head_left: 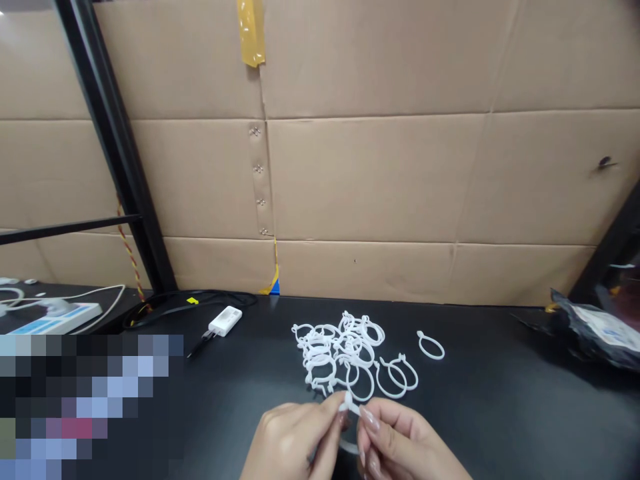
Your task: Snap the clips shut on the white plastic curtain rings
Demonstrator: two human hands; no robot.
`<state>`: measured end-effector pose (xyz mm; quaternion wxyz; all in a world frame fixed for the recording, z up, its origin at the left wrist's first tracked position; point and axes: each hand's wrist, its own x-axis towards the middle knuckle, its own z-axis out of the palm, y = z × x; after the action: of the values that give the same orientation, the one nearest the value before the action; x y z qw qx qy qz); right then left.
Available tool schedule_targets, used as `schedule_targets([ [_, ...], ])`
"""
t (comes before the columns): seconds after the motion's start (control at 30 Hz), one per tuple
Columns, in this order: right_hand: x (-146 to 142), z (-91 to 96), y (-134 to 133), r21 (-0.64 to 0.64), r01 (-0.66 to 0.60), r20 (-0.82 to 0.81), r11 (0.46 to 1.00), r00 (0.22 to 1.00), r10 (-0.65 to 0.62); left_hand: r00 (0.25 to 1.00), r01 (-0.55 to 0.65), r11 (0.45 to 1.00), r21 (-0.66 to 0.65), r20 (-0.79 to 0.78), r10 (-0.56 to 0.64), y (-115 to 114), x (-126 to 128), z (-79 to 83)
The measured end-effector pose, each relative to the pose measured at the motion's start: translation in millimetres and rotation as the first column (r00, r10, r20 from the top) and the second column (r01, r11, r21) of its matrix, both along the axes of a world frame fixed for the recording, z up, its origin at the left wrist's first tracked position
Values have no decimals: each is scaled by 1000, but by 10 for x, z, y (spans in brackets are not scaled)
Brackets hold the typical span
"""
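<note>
A white plastic ring with a knobbed head (349,404) is standing between two bare hands at the near side of a smooth black tabletop (500,407). The left hand (300,437) is pinching the ring near its head between thumb and forefinger, so that the head is lying at this hand's two o'clock. The right hand (400,437) is closing its thumb and fingertips on the band beside the head, which is lying at this hand's ten o'clock. The two hands are working close together, with the lower arc of the ring showing in the gap between them. Taking the held ring as the dial's centre, a tangled heap of thin white plastic rings (343,347) is lying at twelve o'clock, just beyond the fingertips; two overlapping rings are forming its four o'clock edge. A single white plastic ring (436,358) is lying apart at two o'clock. A white rectangular plug-in adapter (225,321) is resting at ten o'clock, and a crumpled black plastic package (595,330) is lying between two and three o'clock. A brown cardboard panel (375,180) is rising behind at twelve o'clock.
</note>
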<state>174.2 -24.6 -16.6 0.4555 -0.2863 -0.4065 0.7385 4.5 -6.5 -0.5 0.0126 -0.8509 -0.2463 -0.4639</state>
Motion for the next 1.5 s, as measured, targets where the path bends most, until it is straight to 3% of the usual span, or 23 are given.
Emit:
schedule_targets([
  [0.27, -11, 38, 16, -3, 15, -30, 1000, 999, -15, 996, 11, 979, -206, 87, 7, -20, -2, 35],
  [0.6, -24, 85, 2, -33, 56, 12, 998, 998, -55, 997, 38, 992, -117, 67, -30, 5, -15, 39],
  [0.8, -41, 13, -18, -54, 44, 66, 998, 997, -41, 1000, 9, 997, -78, 6, -9, 22, -19, -17],
  [0.9, -18, 64, -16, 10, 67, 127, 998, 990, -68, 999, -16, 993, -118, -45, 11, 18, -19, -29],
  [0.97, 82, 184, 29, 148, 124, 230, 981, 961, -156, 997, -51, 986, -157, -71, 40, 10, -14, -26],
  [1.03, 281, 345, 131, 393, 151, 440, 907, 835, -330, 993, -89, 979, -184, -96, 72, 3, -9, -24],
  [1.07, 416, 423, 204, 534, 117, 580, 837, 669, -464, 990, -108, 977, -185, -108, 89, 1, -9, -28],
  [1.1, 570, 489, 288, 637, 42, 685, 770, 427, -590, 986, -128, 976, -175, -125, 107, 0, -11, -34],
  [1.17, 909, 560, 469, 669, 37, 719, 742, 220, -659, 976, -164, 977, -139, -170, 140, 3, -19, -56],
  [1.27, 1380, 506, 699, 682, 52, 731, 730, -57, -680, 957, -189, 978, -89, -241, 163, 7, -40, -90],
  [1.37, 1667, 355, 819, 640, 41, 754, 767, -222, -618, 951, -177, 983, -53, -264, 157, 4, -56, -99],
  [1.5, 1758, 249, 848, 582, 29, 780, 813, -302, -548, 952, -162, 986, -31, -268, 148, 0, -54, -79],
])
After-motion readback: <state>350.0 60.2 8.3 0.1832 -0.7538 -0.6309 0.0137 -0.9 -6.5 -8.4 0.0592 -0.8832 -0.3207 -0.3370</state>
